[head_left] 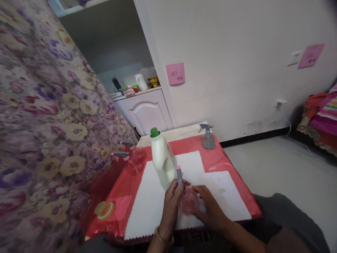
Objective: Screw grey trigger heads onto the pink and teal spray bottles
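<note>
A small clear pink spray bottle (189, 203) with a grey trigger head is between my hands at the front of the table. My left hand (171, 198) is closed around the grey head at the bottle's neck. Curved around the bottle's body from the right, my right hand (207, 207) grips it between thumb and fingers. Just behind them a large pale jug (163, 160) stands upright, a green spout showing in its neck. A green-tinted spray bottle (209, 141) stands at the back right.
Two pink spray bottles (134, 165) stand at the left by the floral curtain (60, 130). A yellowish round piece (104, 210) lies at the front left. White sheets (147, 207) cover part of the red tablecloth (228, 161). A wall (226, 91) rises behind.
</note>
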The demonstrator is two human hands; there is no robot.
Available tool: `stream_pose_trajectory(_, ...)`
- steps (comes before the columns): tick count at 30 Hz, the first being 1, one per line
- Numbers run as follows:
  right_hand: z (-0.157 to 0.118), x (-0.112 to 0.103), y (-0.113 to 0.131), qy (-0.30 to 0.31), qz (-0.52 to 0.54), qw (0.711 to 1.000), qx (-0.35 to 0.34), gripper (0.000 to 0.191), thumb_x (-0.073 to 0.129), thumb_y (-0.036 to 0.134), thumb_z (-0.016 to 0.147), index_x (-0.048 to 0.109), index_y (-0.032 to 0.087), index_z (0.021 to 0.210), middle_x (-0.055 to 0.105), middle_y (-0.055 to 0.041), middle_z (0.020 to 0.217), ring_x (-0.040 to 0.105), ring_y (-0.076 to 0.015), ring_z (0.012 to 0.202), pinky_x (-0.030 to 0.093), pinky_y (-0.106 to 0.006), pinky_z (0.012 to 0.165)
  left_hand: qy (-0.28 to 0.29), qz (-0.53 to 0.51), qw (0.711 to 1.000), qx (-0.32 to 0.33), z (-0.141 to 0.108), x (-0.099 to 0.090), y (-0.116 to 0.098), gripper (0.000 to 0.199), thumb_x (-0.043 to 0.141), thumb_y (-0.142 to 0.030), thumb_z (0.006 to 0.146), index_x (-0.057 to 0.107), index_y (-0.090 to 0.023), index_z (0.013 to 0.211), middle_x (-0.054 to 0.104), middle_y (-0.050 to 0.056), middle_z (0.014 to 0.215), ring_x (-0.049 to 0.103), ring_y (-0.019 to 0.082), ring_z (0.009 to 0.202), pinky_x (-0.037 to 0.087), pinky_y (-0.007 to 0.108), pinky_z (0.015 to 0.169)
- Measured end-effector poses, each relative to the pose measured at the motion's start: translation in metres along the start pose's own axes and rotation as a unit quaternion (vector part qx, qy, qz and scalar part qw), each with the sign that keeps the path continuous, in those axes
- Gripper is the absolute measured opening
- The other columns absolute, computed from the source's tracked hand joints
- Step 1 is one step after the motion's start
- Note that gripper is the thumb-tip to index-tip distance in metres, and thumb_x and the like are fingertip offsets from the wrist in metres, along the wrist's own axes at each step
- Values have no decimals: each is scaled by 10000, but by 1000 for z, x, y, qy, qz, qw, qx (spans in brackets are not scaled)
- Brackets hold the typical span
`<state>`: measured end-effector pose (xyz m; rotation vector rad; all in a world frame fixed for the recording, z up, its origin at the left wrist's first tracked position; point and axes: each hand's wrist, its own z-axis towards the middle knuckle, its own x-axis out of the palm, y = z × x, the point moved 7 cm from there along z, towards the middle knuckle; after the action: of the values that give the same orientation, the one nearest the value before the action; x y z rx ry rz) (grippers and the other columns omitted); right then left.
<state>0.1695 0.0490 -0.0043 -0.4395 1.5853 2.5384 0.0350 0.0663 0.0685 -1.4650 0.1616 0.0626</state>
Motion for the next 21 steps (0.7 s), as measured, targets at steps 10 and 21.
stream_pose_trajectory(10, 0, 2, -4, 5, -5, 1000, 0, 622, 634, 106, 701, 456, 250, 1279, 540, -84, 1218, 529, -262, 1132, 481, -442, 955, 4, 6, 1000, 1, -2, 1, -4, 311, 501, -464, 914, 659, -199, 956, 665, 25, 976, 547, 174, 866, 421, 254, 781)
stream_pose_trajectory(21, 2, 2, -4, 12, 10, 1000, 12, 606, 661, 118, 697, 480, 246, 1261, 549, -86, 1201, 534, -272, 1120, 478, -452, 959, 6, -12, 1000, -7, 0, 1, 0, 306, 517, -469, 909, 660, -208, 979, 663, 18, 964, 552, 177, 887, 422, 252, 795)
